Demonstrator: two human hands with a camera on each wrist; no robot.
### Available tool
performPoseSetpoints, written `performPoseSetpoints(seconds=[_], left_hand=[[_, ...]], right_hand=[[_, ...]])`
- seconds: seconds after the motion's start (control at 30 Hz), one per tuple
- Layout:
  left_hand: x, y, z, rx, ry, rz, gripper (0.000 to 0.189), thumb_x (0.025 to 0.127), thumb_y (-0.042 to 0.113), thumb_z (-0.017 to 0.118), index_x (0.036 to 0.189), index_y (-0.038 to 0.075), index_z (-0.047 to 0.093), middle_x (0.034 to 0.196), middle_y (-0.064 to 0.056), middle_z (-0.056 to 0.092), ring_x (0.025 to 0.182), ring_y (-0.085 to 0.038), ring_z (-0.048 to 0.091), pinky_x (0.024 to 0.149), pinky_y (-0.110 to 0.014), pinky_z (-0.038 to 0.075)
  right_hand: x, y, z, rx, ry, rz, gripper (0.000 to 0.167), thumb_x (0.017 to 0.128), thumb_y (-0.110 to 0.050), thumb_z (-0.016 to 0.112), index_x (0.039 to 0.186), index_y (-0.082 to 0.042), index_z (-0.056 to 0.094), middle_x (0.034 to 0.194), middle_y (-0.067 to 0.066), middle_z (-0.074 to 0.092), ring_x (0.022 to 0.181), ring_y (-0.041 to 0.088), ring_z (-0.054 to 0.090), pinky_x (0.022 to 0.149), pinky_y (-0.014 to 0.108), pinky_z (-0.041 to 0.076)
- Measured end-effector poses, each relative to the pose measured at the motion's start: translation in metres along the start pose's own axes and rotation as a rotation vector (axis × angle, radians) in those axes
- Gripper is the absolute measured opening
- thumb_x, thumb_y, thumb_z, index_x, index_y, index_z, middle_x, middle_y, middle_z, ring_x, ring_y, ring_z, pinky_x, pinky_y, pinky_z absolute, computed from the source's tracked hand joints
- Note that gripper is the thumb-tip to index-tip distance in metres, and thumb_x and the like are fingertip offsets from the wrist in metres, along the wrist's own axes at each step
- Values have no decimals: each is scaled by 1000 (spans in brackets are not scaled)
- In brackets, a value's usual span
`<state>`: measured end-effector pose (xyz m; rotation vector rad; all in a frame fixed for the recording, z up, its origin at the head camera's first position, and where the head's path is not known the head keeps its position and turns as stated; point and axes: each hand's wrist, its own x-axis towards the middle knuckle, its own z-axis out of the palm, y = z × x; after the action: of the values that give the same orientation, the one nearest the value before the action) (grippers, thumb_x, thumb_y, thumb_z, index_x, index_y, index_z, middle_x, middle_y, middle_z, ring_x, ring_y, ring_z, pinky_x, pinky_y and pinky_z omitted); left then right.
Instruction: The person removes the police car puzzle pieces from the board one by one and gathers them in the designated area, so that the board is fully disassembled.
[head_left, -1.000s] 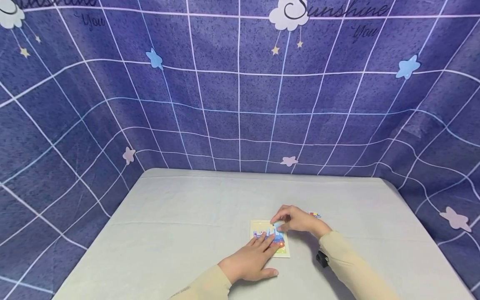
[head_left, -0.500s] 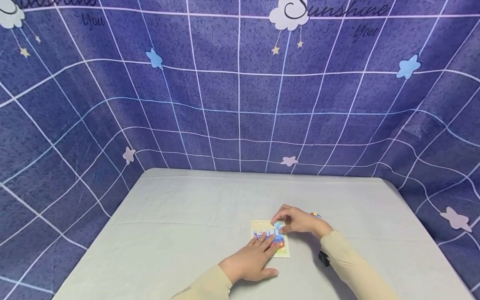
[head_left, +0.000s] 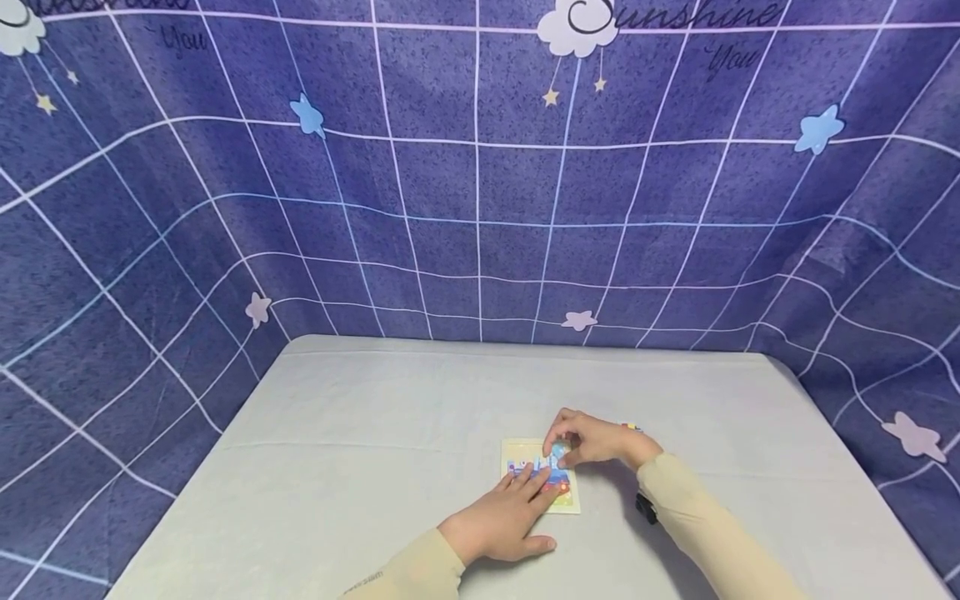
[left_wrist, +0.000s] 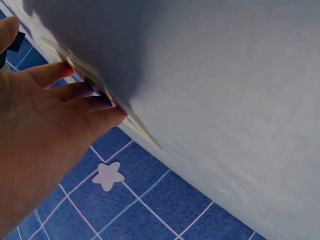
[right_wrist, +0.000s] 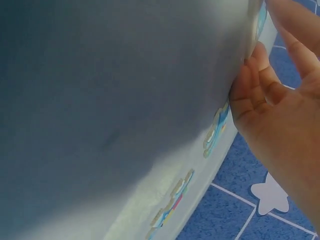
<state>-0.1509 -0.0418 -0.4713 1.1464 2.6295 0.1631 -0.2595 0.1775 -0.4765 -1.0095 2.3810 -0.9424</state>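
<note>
You have one puzzle board [head_left: 525, 450] in front of you on the one table [head_left: 360, 483], right of its middle. Your left hand [head_left: 501, 523] rests its straight fingers on the board's near part, gripping nothing; your right hand [head_left: 592, 438] pinches one light-blue piece [head_left: 557, 451] at its far right corner. At least two loose pieces [right_wrist: 216, 132] lie farther right, near your right hand.

Looks forward and down from the head, well above left hand [head_left: 504, 518] and right hand [head_left: 596, 439]. From each wrist, peers close, tilted, toward the fingers [left_wrist: 103, 121]. Shares, between head and left wrist, the board [head_left: 517, 447] under the left hand.
</note>
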Motion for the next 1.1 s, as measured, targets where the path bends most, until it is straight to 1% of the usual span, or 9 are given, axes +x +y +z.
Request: performPoseSetpoints(seconds=[0.17, 0.33, 0.5, 0.57, 0.7, 0.77, 0.87, 1.0, 1.1], left_hand=[[1, 0, 0, 1, 3, 4, 71, 95, 53, 49, 152, 15, 30, 158, -11, 23, 144, -34, 20, 112, -50, 26], [1, -1, 0, 4, 1, -1, 71, 95, 53, 49, 152, 15, 30, 158, -10, 22, 144, -34, 19, 112, -50, 26], [1, -1, 2, 2, 6, -1, 71, 95, 53, 50, 152, 16, 30, 158, -10, 23, 144, -34, 20, 113, -50, 26], [1, -1, 2, -2, 5, -2, 71, 95, 53, 50, 152, 16, 30, 158, -10, 23, 144, -34, 20, 113, -50, 26], [0, 0, 1, -11, 1, -3, 70, 95, 52, 50, 152, 16, 30, 158, -10, 22, 144, -34, 19, 113, -50, 26], [0, 0, 0, -12, 2, -3, 70, 95, 52, 51, 152, 16, 30, 158, -11, 23, 144, -34, 19, 113, -49, 25], [0, 0, 0, -15, 4, -4, 70, 95, 52, 51, 152, 16, 30, 158, -11, 23, 144, -34, 19, 113, -50, 25], [0, 0, 1, -20, 0, -7, 70, 95, 53, 50, 152, 17, 29, 158, -10, 23, 144, -33, 19, 113, -50, 25], [0, 0, 1, -19, -7, -8, 71, 95, 53, 49, 153, 18, 28, 158, -10, 22, 145, -33, 19, 113, -49, 26]], right_hand=[[-1, 1, 2, 14, 30, 1, 22, 78, -6, 75, 96, -16, 70, 102, 4, 52, 88, 20, 46, 76, 29, 40], [-2, 1, 5, 9, 94, -48, 22, 76, -2, 75, 94, -14, 71, 101, 3, 54, 89, 23, 47, 78, 31, 40], [-3, -3, 6, 13, 126, -94, 23, 76, 4, 72, 94, -11, 70, 96, 7, 58, 85, 25, 53, 78, 35, 46], [-4, -4, 6, 33, 129, -99, 25, 76, 6, 71, 95, -10, 69, 92, 10, 59, 83, 25, 54, 76, 34, 48], [-4, -3, 7, 101, 136, -87, 29, 76, 10, 70, 99, -6, 62, 87, 13, 56, 79, 20, 52, 72, 30, 48], [-4, -2, 7, 147, 132, -74, 29, 77, 12, 69, 99, -4, 61, 85, 14, 56, 76, 18, 52, 70, 27, 47], [-5, -1, 6, 204, 129, -86, 25, 78, 12, 68, 99, 1, 62, 85, 17, 58, 75, 16, 54, 70, 25, 49], [-10, -1, -1, 268, 138, -96, 19, 82, 8, 65, 101, 6, 63, 88, 20, 64, 76, 15, 58, 70, 27, 52], [-18, 0, -11, 296, 168, -60, 20, 85, 6, 62, 105, 7, 64, 92, 21, 66, 76, 14, 59, 68, 30, 53]])
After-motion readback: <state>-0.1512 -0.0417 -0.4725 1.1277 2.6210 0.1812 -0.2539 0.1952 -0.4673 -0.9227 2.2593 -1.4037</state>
